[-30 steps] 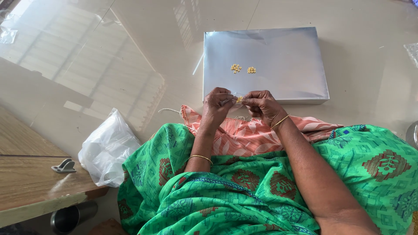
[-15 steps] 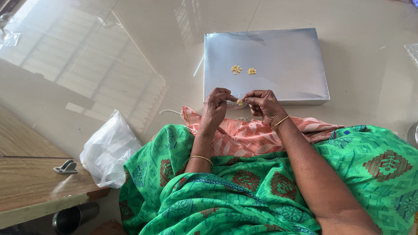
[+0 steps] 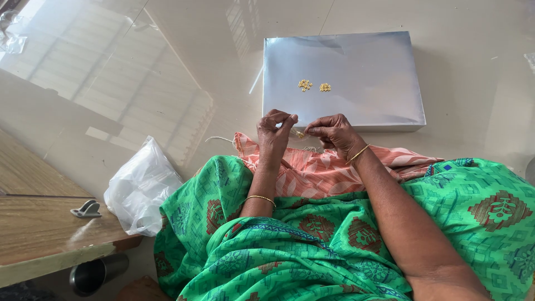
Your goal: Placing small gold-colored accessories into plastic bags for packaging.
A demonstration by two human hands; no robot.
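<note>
My left hand (image 3: 274, 129) and right hand (image 3: 330, 129) stay pinched on a small gold bead (image 3: 299, 134), unmoved over the peach cloth (image 3: 312, 173) at the silver box's (image 3: 384, 83) near edge; the threading continues.

Small gold piece (image 3: 300, 134) between fingertips of left hand (image 3: 274, 129) and right hand (image 3: 333, 130): too tiny to tell shape. Two gold clusters (image 3: 313, 86) on silver box (image 3: 390, 106): separate bits unclear. Metal cup (image 3: 95, 274) half hidden under wooden table edge (image 3: 50, 245). Right forearm cut by bottom edge.
</note>
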